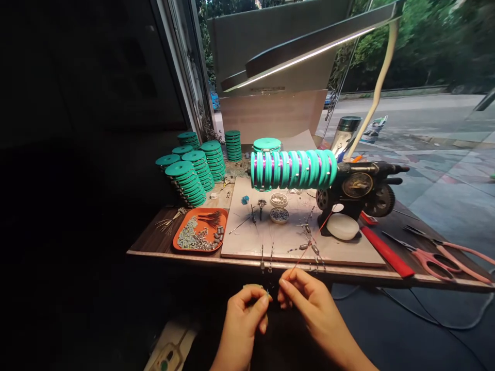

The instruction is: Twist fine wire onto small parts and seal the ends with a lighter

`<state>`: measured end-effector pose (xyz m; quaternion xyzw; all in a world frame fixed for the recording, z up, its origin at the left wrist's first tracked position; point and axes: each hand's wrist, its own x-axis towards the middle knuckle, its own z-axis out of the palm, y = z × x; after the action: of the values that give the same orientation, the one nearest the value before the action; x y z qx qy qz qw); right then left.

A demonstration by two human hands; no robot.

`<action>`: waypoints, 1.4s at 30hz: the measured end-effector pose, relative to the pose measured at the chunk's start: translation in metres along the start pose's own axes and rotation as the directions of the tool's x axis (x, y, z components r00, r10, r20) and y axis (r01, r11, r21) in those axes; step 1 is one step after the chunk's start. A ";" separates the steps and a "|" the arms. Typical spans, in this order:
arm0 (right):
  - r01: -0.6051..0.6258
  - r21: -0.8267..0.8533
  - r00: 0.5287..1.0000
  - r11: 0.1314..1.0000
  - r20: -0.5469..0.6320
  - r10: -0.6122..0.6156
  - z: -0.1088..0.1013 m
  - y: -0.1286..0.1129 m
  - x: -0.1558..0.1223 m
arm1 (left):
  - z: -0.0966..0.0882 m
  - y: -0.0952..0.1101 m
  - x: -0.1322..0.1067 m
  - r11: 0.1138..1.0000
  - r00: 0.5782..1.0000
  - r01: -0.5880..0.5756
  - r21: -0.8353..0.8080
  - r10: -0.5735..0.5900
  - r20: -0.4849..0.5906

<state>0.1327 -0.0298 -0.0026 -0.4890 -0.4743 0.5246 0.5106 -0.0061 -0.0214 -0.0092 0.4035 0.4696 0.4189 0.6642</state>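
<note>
My left hand (245,314) and my right hand (309,304) are held close together just below the front edge of the wooden table (162,237). The left hand's fingers are pinched on a small piece with a hint of green and blue; I cannot make out what it is. The right hand pinches a thin red line (311,243) that runs up and away to a black hand-crank winder (358,190). The winder carries a row of teal spools (292,168) wound with purple line.
Stacks of teal spools (191,175) stand at the table's back left. An orange tray (200,230) holds small metal parts. Two small bowls (279,207), loose rigs, a red bar (382,251) and pink scissors (436,255) lie around a pale mat (286,242). A lamp (309,46) hangs overhead.
</note>
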 end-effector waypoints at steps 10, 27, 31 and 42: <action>0.038 -0.141 0.999 0.989 -0.026 -0.042 0.001 -0.006 0.001 | 0.009 -0.003 0.002 0.977 0.998 -0.049 0.207 0.057 -0.035; 0.509 -0.659 0.846 0.554 0.266 -0.461 -0.017 -0.024 -0.002 | 0.002 0.009 -0.006 0.911 0.987 -0.160 0.381 0.160 0.032; 0.565 -0.641 0.810 0.520 0.553 -0.198 -0.017 -0.034 0.011 | 0.002 0.016 -0.011 0.791 0.967 -0.243 0.561 0.244 0.074; 0.499 -0.634 0.822 0.591 0.563 -0.091 -0.020 -0.030 0.022 | -0.004 0.014 -0.007 0.853 0.990 -0.140 0.503 0.130 0.056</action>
<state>0.1550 -0.0071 0.0256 -0.4235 -0.8350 0.2833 0.2080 -0.0135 -0.0225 0.0046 0.5996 0.5267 0.3226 0.5089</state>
